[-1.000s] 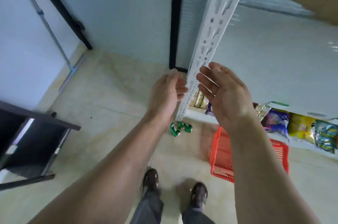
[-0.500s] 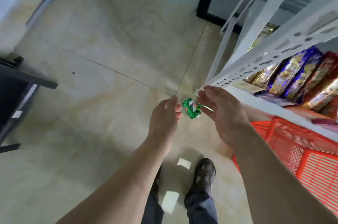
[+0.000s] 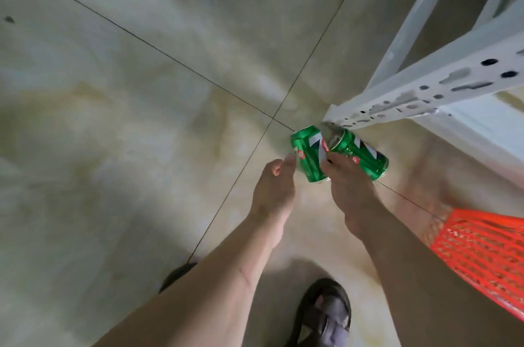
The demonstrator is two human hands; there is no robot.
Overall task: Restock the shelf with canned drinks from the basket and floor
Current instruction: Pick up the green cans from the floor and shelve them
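Observation:
Two green drink cans lie on their sides on the tiled floor by the foot of the white shelf frame (image 3: 419, 91). The left can (image 3: 307, 153) and the right can (image 3: 361, 155) nearly touch at their tops. My left hand (image 3: 273, 190) reaches down with its fingers apart, and a fingertip touches the left can's side. My right hand (image 3: 350, 190) is lower right of it. Its thumb is between the two cans and its palm covers the right can's near end. Neither can is lifted.
A red plastic basket (image 3: 479, 256) stands on the floor at the right edge, under the shelf's front. My feet in dark sandals (image 3: 326, 309) are at the bottom. Bare floor tiles spread to the left and ahead.
The view has dropped from the shelf post to the floor. Both hands have come down from chest height to the two cans, which now look much closer.

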